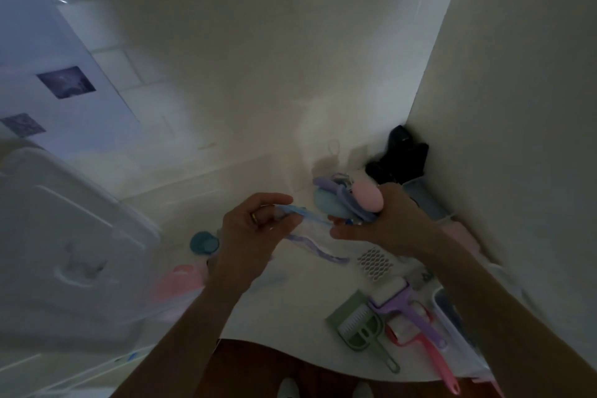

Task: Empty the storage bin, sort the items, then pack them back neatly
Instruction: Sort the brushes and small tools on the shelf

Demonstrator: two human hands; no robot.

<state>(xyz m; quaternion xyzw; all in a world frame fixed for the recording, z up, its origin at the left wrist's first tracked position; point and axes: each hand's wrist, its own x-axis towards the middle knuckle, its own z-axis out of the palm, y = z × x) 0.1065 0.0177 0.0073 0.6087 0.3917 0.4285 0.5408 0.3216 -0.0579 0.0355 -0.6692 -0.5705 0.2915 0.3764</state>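
My left hand (pixel 255 229) pinches one end of a clear plastic pouch with a blue zip strip (pixel 303 220) above the white table (pixel 274 326). My right hand (pixel 381 223) holds the pouch's other end, and against its palm it also grips a bundle: a pink oval brush (pixel 368 199), a lilac handled tool (pixel 336 194) and a pale teal pad (pixel 329 208). A lilac strip (pixel 319 250) hangs below the pouch. The large white storage bin lid (pixel 64 236) fills the left side.
On the table lie a teal round cup (pixel 204 243), a pink item (pixel 176 281), a white honeycomb grater (pixel 376 263), a green comb-scoop (pixel 358 323) and lilac and pink lint rollers (pixel 416 323). A black object (pixel 400 155) sits in the wall corner. A clear container (pixel 452 326) stands right.
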